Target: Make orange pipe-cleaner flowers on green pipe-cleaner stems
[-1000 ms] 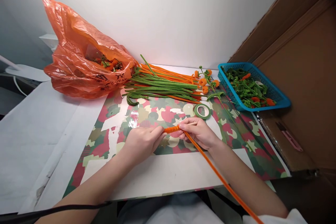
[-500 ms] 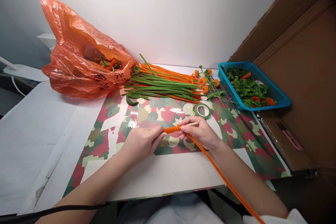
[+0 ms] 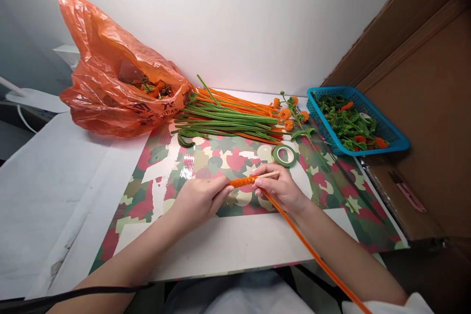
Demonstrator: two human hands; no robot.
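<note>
Between my hands, an orange pipe cleaner [image 3: 294, 227] is coiled tightly around a thin wooden stick [image 3: 270, 174]. My left hand [image 3: 201, 197] pinches the left end of the coil between thumb and fingers. At the coil's right end, my right hand [image 3: 281, 187] closes its thumb and fingertips on the pipe cleaner, close against the stick. The stick's bare tip pokes out over the right fingers. From there the loose length of pipe cleaner runs down to the lower right, past my right forearm. Whatever part of the stick lies inside my left fist is hidden.
Behind the hands lie bundled green pipe cleaners [image 3: 231, 121] and orange ones [image 3: 235, 100], a green tape roll [image 3: 284, 156] and orange flowers [image 3: 285, 114]. An orange plastic bag [image 3: 110, 78] stands left. A blue basket [image 3: 399, 144] of leaves and a pink cutter [image 3: 408, 194] are right.
The coil looks slightly longer toward the right, and my right fingers have shifted a little along the stick. My left hand keeps its hold in the same place.
</note>
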